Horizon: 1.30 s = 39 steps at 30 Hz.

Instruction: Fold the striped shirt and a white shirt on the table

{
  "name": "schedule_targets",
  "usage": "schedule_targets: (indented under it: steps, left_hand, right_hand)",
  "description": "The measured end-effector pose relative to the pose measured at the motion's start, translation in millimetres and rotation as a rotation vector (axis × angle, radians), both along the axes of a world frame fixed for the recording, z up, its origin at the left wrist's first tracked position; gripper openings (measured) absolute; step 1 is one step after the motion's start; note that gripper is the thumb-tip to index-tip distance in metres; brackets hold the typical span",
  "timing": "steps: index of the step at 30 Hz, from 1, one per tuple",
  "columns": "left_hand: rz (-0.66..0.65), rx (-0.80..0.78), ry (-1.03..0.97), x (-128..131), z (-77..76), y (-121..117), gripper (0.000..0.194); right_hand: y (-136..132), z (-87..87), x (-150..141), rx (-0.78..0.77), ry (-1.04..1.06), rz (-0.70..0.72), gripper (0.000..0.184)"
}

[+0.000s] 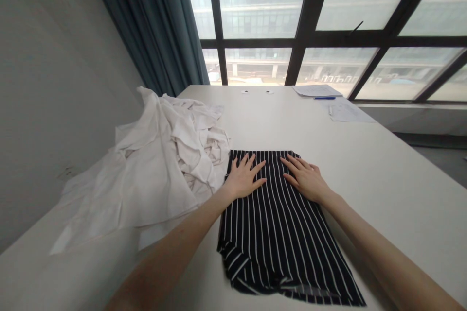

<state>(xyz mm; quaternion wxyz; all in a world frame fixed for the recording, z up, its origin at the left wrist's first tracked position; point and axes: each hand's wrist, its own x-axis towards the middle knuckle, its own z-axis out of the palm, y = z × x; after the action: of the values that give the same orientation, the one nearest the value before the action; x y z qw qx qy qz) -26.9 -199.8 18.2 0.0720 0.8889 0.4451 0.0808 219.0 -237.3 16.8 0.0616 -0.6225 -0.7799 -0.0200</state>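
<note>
A black garment with white stripes (279, 226) lies folded into a long panel on the white table. Its far edge is straight, while the near end is uneven, with a bunched fold at the near left corner. My left hand (243, 177) rests flat on the far left part of the cloth, fingers spread. On the far right part lies my right hand (302, 177), also flat with its fingers apart. Both palms press on the fabric and neither grips it. The exact kind of garment cannot be made out.
A heap of crumpled white cloth (156, 165) covers the table's left side, close to my left forearm. Papers (317, 90) and a blue pen (324, 98) lie at the far right of the table (365, 170). Beyond stand a dark curtain (156, 24) and windows.
</note>
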Motion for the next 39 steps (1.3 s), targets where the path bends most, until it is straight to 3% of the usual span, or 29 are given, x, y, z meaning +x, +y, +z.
schedule_targets:
  steps: [4,13,20,25,30,32,34,36,39]
  left_hand:
    - [-0.002,0.014,0.0,0,-1.4,-1,0.06]
    - [0.008,-0.007,0.068,5,2.2,12,0.062]
    - [0.032,0.077,0.023,6,5.3,20,0.055]
    - [-0.153,0.087,-0.028,-15,13.9,-13,0.046]
    - [-0.386,-0.087,-0.079,-54,24.7,-76,0.048]
    - [-0.399,-0.118,-0.092,-67,24.3,-99,0.062]
    - [-0.371,-0.112,-0.097,-74,20.4,-115,0.068]
    - [-0.335,-0.09,-0.111,-78,14.8,-123,0.067]
    - [-0.321,-0.057,-0.164,-79,6.7,-124,0.056]
  right_hand:
    - [11,4.8,-10,0.015,-0.028,-0.039,0.057]
    - [46,-11.6,-15,0.094,-0.007,-0.098,0.054]
    - [50,-0.1,-13,0.196,0.042,-0.067,0.049]
    - [-4,19.7,-18,0.132,0.093,0.148,0.043]
    - [-91,47.5,-24,-0.232,0.318,0.344,0.036]
    - [-116,51.4,-22,-0.345,0.328,0.417,0.041]
    - [-131,48.9,-19,-0.358,0.319,0.421,0.033]
    - [-138,42.9,-13,-0.327,0.325,0.38,0.02]
    - [-141,34.8,-6,-0.303,0.362,0.35,0.02]
